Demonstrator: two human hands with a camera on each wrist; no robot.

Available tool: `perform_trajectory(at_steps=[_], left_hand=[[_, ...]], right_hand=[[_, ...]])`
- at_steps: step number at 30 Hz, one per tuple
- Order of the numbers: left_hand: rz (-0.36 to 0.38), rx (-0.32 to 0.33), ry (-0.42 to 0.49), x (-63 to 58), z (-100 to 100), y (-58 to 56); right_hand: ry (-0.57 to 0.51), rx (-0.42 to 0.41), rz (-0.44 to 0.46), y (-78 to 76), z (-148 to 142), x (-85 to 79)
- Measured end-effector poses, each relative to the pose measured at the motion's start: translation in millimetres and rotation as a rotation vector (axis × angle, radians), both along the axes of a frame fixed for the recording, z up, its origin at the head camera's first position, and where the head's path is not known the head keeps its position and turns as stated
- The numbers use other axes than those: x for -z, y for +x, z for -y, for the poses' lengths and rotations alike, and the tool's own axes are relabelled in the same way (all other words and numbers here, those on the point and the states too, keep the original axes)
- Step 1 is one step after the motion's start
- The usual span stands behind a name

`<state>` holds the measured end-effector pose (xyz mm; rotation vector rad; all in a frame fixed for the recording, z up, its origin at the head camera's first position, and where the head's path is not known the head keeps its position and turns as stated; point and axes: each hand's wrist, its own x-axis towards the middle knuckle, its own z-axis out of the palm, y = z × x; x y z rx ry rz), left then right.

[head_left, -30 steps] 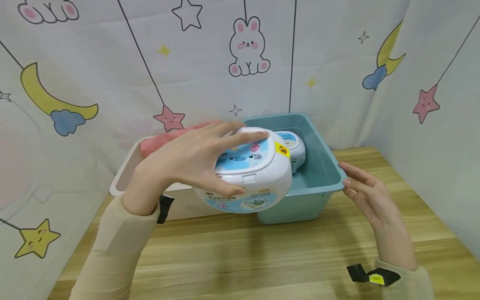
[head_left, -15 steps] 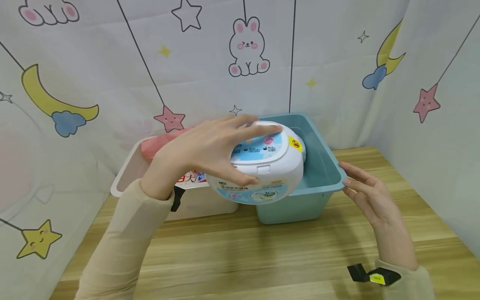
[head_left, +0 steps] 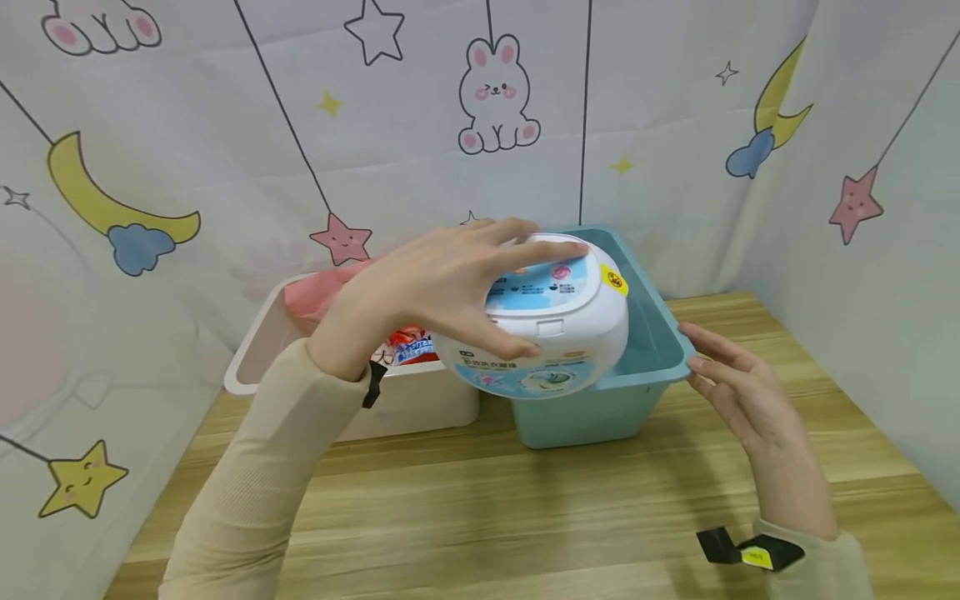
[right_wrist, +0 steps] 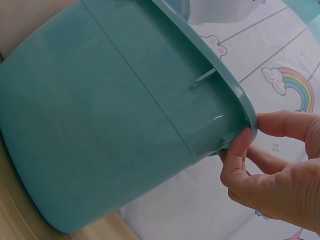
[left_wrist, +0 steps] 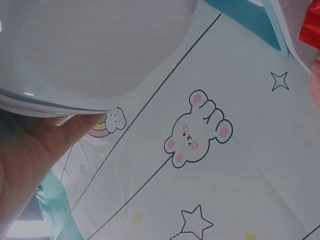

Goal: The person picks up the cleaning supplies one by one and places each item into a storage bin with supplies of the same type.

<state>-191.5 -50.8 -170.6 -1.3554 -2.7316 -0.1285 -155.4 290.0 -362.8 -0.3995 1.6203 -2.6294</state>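
My left hand (head_left: 457, 287) grips a white tub of laundry pods (head_left: 551, 342) with a blue label, fingers over its lid and thumb along the front. The tub is tilted and held above the front left of a teal bin (head_left: 585, 421). Up close in the left wrist view, the pale tub (left_wrist: 105, 45) fills the upper left above the hand (left_wrist: 40, 155). At the bin's front right corner my right hand (head_left: 742, 392) pinches the rim. In the right wrist view, fingers and thumb of that hand (right_wrist: 280, 175) hold the bin's edge (right_wrist: 240, 100).
Left of the teal bin stands a white bin (head_left: 420, 400) with pink material (head_left: 315, 296) and a red printed packet (head_left: 412, 337) in it. Both bins are on a wooden table (head_left: 480, 533). A printed curtain (head_left: 420, 125) hangs close behind them.
My left hand has moved right and slightly up with the tub, from between the bins to above the teal bin. The tub inside that bin is now hidden. My right hand stays on the rim.
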Motion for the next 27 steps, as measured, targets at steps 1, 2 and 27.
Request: perform_trajectory(at_steps=[1,2,27], left_hand=[[0.000,0.005,0.000,-0.2,-1,-1.3],[0.000,0.010,0.000,-0.5,-3,-2.8],[-0.061,0.037,-0.087,-1.8,-34,-44.0]], right_hand=[[-0.001,0.000,0.001,0.2,0,0.1],[-0.002,0.000,0.001,0.4,-1,0.2],[0.021,0.006,0.003,0.7,-1,0.0]])
